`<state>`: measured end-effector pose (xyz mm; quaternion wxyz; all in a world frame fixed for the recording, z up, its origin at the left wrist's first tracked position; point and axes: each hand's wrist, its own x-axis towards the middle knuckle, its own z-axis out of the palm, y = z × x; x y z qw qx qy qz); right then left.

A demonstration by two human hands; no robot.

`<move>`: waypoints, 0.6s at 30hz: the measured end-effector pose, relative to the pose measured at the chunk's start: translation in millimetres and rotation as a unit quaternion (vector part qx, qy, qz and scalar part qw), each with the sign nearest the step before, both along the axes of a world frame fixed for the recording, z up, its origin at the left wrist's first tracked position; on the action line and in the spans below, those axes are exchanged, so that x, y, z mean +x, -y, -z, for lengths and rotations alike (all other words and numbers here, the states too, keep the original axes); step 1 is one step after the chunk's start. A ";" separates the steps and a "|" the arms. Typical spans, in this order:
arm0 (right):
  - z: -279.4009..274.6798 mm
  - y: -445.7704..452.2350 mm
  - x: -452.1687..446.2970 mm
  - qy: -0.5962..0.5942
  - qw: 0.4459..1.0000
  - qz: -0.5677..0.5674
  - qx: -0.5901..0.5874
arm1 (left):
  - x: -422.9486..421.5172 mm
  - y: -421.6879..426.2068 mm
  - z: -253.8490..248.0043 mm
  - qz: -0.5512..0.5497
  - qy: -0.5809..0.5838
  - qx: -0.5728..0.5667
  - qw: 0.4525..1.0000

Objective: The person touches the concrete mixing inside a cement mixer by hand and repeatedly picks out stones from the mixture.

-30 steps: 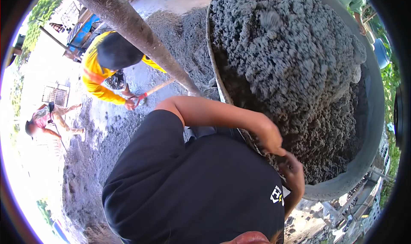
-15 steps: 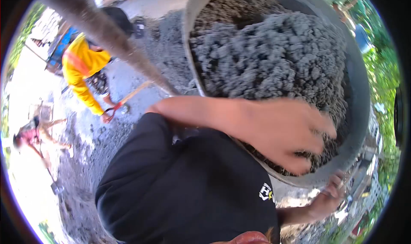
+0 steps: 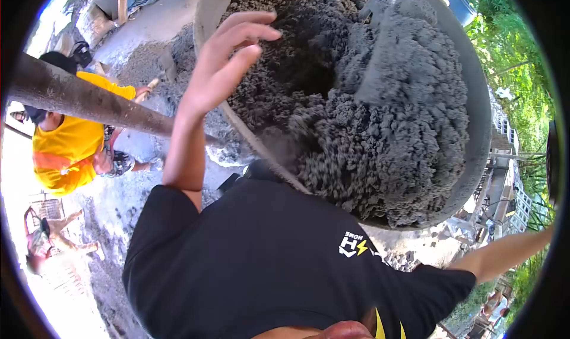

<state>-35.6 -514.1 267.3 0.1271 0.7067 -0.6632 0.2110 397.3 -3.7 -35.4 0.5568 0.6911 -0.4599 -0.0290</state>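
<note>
My left hand (image 3: 222, 62) is raised over the near left rim of a large round mixer drum (image 3: 481, 143), fingers apart and slightly bent, holding nothing. Wet grey concrete (image 3: 409, 83) is heaped inside the drum, partly blurred by motion, with a dark hollow below my fingers. I cannot tell whether my hand touches the rim. My right forearm (image 3: 504, 256) stretches out to the right edge of the view, and the hand itself is cut off.
A thick pole (image 3: 101, 104) slants in from the left. Behind it a person in a yellow shirt (image 3: 65, 137) bends over, and another person (image 3: 44, 244) is farther down. A blue container (image 3: 462, 7) stands beyond the drum. Perforated blocks (image 3: 522, 211) and greenery lie to the right.
My left hand has swung left and up, away from over the concrete. My right hand has left the drum's rim and gone out of view. The person in yellow has shifted left.
</note>
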 end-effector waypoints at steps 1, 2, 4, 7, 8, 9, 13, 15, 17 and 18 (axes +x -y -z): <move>12.0 21.3 18.8 -0.048 0.997 0.010 0.054 | -10.3 3.7 -6.1 -0.016 0.054 0.006 0.998; 29.0 40.4 35.8 -0.086 0.993 -0.004 0.084 | -11.7 7.3 -7.7 -0.031 0.109 0.009 0.993; 69.5 75.6 49.6 -0.146 0.977 -0.156 0.010 | -4.1 4.2 1.4 -0.037 0.076 0.020 0.996; 114.4 75.8 68.8 -0.209 0.928 -0.308 -0.036 | 1.5 -6.0 21.0 -0.041 -0.022 0.037 0.998; 125.7 53.4 81.3 -0.151 0.925 -0.346 0.048 | 6.2 -7.0 26.8 -0.059 -0.004 0.068 0.996; 135.8 15.4 99.1 -0.090 0.912 -0.377 0.131 | 10.4 -8.5 32.1 -0.076 0.016 0.097 0.992; 147.0 -159.0 150.8 -0.208 0.860 -0.450 0.122 | 21.3 -3.6 34.5 -0.030 -0.005 0.070 0.997; 151.8 -205.3 155.8 -0.257 0.757 -0.567 0.200 | 24.8 1.3 36.9 0.010 -0.068 0.079 0.994; 159.2 -244.0 159.6 -0.279 0.643 -0.663 0.264 | 22.7 9.9 38.6 0.029 -0.110 0.080 0.990; 166.5 -257.2 160.2 -0.277 0.609 -0.684 0.290 | 19.9 15.2 36.4 0.039 -0.136 0.080 0.987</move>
